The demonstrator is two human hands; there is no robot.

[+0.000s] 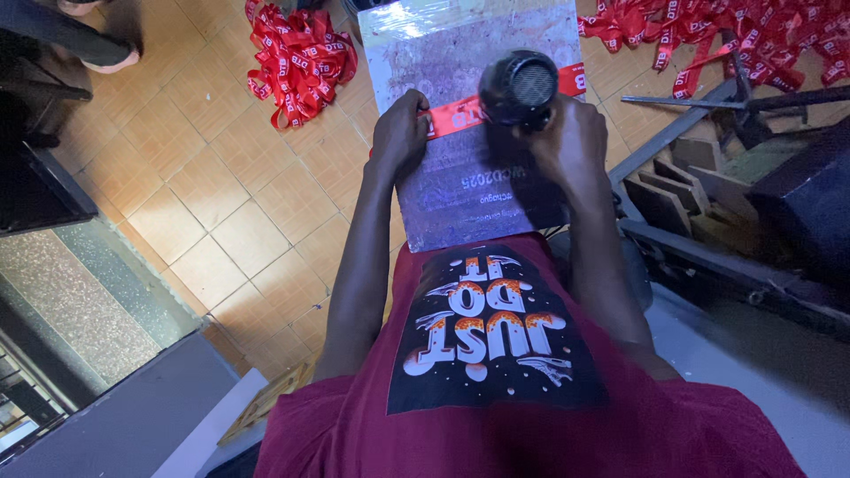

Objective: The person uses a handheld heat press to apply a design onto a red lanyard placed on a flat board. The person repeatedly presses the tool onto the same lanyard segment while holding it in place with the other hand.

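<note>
One red ribbon strip (460, 115) lies flat across one grey, worn board (469, 190), running from its left edge to its right edge, about midway between the far and near ends. The board rests against the person's lap and reaches away over the floor. The left hand (400, 133) is curled at the board's left edge, its fingertips pressed down on the strip's left end. The right hand (567, 142) is closed around the grip of one black hair dryer (520, 87), whose round grilled back faces up and whose body hovers over the strip near the board's right edge.

Two heaps of red ribbons lie on the floor: one heap (297, 57) left of the board, and a wider spread (708, 35) past its far right corner. No container is in view.

The floor (230, 186) is laid with orange-brown square tiles. Right of the board sit dark wooden offcuts (673, 181) and metal bars (699, 102). Another person's foot (111, 53) rests at the far left. The wearer has on a maroon printed shirt (496, 389).
</note>
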